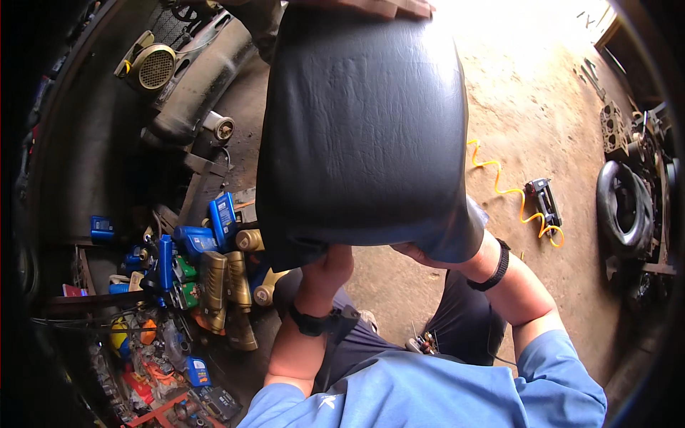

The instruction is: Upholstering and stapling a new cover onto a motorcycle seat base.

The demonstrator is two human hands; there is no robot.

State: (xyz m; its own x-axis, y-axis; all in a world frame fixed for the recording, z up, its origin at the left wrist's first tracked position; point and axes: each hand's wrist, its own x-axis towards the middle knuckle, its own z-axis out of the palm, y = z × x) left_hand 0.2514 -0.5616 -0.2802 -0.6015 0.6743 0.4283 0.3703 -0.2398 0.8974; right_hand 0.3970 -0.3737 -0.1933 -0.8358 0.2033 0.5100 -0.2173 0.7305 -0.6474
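A black leather-like seat cushion (364,135) fills the middle, held up in front of me, its wrinkled cover facing me. The cover's loose edge hangs at the lower corners. My left hand (332,265) reaches under the near edge and grips it from below, with its fingers mostly hidden. At the near right side, my right hand (422,255) is closed on the same edge, partly covered by the hanging material. Another person's hand (389,7) rests on the cushion's far edge.
A black staple gun (544,202) with a yellow coiled air hose (515,191) lies on the floor to the right. Further right are a black inner tube (622,207) and metal parts. Blue and gold oil bottles (214,285) are heaped at left, below an electric motor (154,67).
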